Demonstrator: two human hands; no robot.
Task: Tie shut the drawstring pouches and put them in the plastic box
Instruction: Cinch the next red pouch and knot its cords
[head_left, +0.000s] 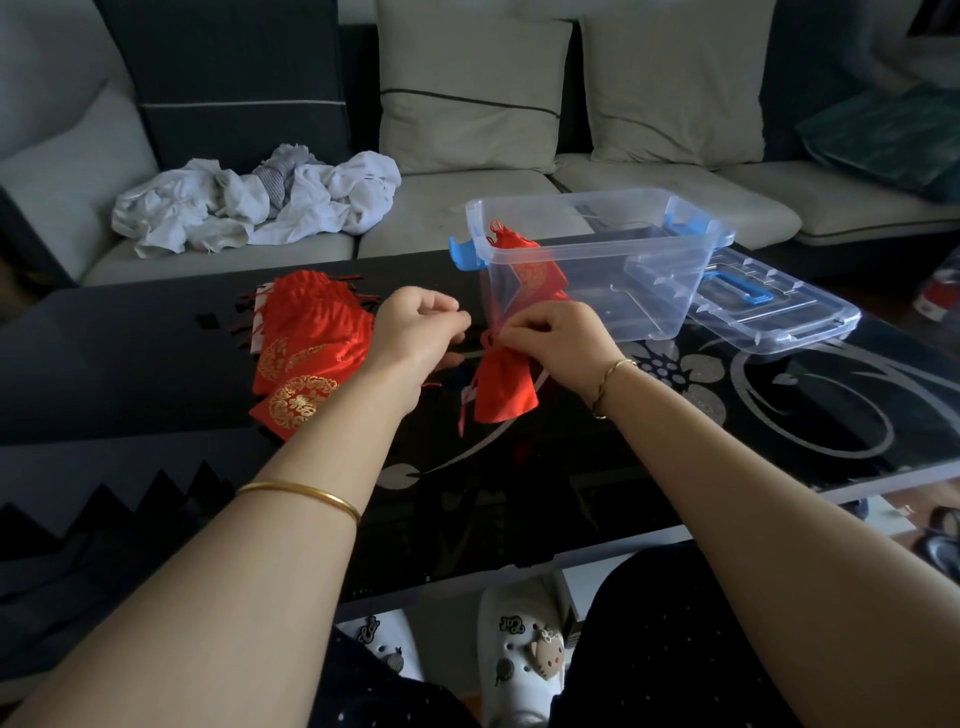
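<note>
The right hand (556, 338) pinches the gathered neck of a red pouch (506, 387), which hangs just above the dark glass worktop (779, 415) with its body spread out below the neck. The left hand (415, 327) is just to the left of that neck, fingers curled and fingertips drawn together. Whether a cord runs between them is too fine to tell. A gold bangle (306, 493) sits on the left forearm and a thin bracelet (610, 374) on the right wrist. To the left of the hands, a pile of red pouches (306, 343) with gold print lies on the worktop. Behind the right hand stands the clear plastic box (571, 200), open, with one tied pouch (524, 265) leaning inside its near left corner. The box's lid (779, 306) lies flat just to its right. Beyond the worktop, crumpled white cloth (260, 202) rests on a sofa (649, 182).
</note>
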